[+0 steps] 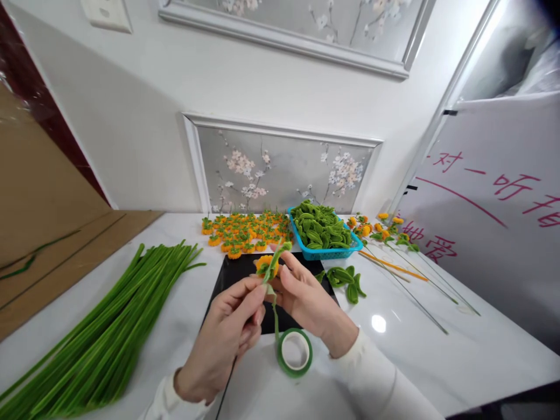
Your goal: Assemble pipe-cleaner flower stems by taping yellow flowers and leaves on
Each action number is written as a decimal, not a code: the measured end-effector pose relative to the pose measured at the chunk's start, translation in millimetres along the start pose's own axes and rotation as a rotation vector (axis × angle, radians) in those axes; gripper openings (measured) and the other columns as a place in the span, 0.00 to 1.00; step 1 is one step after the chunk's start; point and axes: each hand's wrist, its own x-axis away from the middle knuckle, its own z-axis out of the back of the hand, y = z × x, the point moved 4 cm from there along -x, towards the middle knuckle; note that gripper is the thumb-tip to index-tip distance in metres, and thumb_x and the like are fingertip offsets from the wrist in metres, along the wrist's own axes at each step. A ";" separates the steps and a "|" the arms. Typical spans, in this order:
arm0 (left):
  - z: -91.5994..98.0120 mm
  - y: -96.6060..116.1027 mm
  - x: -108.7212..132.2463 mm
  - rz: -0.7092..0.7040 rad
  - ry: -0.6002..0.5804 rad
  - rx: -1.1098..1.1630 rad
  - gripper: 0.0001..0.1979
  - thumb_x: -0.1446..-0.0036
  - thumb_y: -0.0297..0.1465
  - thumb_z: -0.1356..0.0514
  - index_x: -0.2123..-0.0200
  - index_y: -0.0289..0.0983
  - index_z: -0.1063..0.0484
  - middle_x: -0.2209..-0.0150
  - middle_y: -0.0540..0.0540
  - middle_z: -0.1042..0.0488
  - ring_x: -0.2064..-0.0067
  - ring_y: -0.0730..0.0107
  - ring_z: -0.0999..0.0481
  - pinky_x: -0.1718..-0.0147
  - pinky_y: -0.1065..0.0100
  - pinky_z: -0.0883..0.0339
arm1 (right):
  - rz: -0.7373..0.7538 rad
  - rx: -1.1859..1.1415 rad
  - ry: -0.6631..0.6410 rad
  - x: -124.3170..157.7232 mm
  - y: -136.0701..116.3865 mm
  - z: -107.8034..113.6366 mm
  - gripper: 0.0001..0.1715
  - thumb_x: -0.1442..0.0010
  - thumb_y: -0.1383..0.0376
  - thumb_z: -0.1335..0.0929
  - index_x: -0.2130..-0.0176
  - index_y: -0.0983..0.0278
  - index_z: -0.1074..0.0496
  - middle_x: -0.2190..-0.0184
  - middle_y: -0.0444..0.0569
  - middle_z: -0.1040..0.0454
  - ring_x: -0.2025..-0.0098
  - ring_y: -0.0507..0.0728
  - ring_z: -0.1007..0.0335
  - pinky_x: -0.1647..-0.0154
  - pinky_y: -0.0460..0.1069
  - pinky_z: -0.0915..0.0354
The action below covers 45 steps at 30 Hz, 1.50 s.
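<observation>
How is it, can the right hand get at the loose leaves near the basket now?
Probably yes. The leaves lie just to the right of the right hand, with nothing visible between them. It may need to leave the raised flower first.

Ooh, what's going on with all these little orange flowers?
Someone is handling a small orange flower. The left hand pinches just below it, and the right hand is close beside it. A pale green strip runs down to a roll of tape. More orange flowers sit behind, next to a blue basket of green leaves.
</observation>
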 end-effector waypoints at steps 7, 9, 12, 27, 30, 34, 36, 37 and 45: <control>5.7 6.9 3.2 -0.221 0.106 -0.387 0.13 0.43 0.38 0.42 0.76 0.37 0.34 0.84 0.57 0.41 0.84 0.82 0.47 0.87 0.78 0.54 | 0.208 0.290 0.197 1.8 -5.6 -0.8 0.14 0.50 0.65 0.27 0.62 0.62 0.30 0.69 0.42 0.30 0.68 0.50 0.35 0.65 0.45 0.37; 7.0 8.5 4.7 -0.296 0.148 -0.494 0.13 0.43 0.36 0.43 0.77 0.37 0.34 0.84 0.56 0.39 0.83 0.80 0.44 0.85 0.77 0.51 | 0.294 0.406 0.284 7.6 -8.1 -1.7 0.16 0.51 0.66 0.27 0.62 0.61 0.33 0.71 0.40 0.33 0.70 0.49 0.38 0.69 0.44 0.37; 7.4 8.0 6.2 -0.363 0.198 -0.579 0.11 0.43 0.35 0.43 0.76 0.38 0.33 0.83 0.55 0.38 0.82 0.78 0.43 0.84 0.75 0.49 | 0.466 0.643 0.382 18.3 -11.9 -5.7 0.17 0.50 0.68 0.28 0.61 0.60 0.36 0.72 0.40 0.37 0.71 0.49 0.40 0.71 0.45 0.38; 9.3 7.7 15.6 -0.513 0.283 -0.713 0.08 0.43 0.32 0.44 0.74 0.40 0.32 0.81 0.55 0.37 0.81 0.75 0.41 0.83 0.73 0.46 | 0.837 0.828 0.292 25.2 -10.6 -16.0 0.16 0.46 0.71 0.29 0.59 0.59 0.34 0.61 0.49 0.34 0.59 0.56 0.33 0.63 0.50 0.32; 9.5 7.4 15.0 -0.521 0.295 -0.710 0.07 0.43 0.32 0.44 0.74 0.40 0.32 0.81 0.54 0.37 0.80 0.74 0.40 0.82 0.73 0.45 | 0.841 0.835 0.274 25.8 -10.2 -15.7 0.16 0.47 0.71 0.29 0.58 0.59 0.34 0.60 0.50 0.33 0.58 0.56 0.32 0.63 0.50 0.31; 11.0 7.9 15.3 -0.496 0.314 -0.679 0.07 0.44 0.31 0.43 0.75 0.40 0.31 0.82 0.54 0.37 0.81 0.74 0.40 0.83 0.73 0.45 | 0.736 0.773 0.208 24.4 -10.1 -12.6 0.26 0.49 0.69 0.27 0.51 0.57 0.35 0.51 0.52 0.34 0.51 0.59 0.32 0.55 0.53 0.31; 10.5 8.5 16.4 -0.492 0.311 -0.663 0.07 0.45 0.31 0.43 0.75 0.40 0.31 0.82 0.54 0.37 0.81 0.74 0.40 0.83 0.73 0.45 | 0.658 0.707 0.172 22.0 -11.0 -10.3 0.32 0.49 0.67 0.27 0.47 0.55 0.38 0.47 0.53 0.36 0.48 0.60 0.33 0.50 0.55 0.32; 10.1 8.9 16.8 -0.489 0.309 -0.657 0.07 0.45 0.31 0.42 0.75 0.40 0.31 0.82 0.54 0.36 0.81 0.74 0.39 0.82 0.73 0.44 | 0.619 0.669 0.157 20.5 -11.8 -9.2 0.33 0.49 0.65 0.27 0.46 0.55 0.39 0.46 0.53 0.36 0.47 0.60 0.33 0.49 0.55 0.33; 10.1 12.7 15.8 -0.513 0.342 -0.671 0.05 0.48 0.30 0.40 0.75 0.40 0.28 0.82 0.53 0.33 0.80 0.73 0.37 0.81 0.73 0.43 | 0.482 0.741 0.133 16.2 -14.4 -9.4 0.20 0.44 0.65 0.31 0.52 0.60 0.33 0.58 0.51 0.27 0.60 0.56 0.28 0.59 0.50 0.29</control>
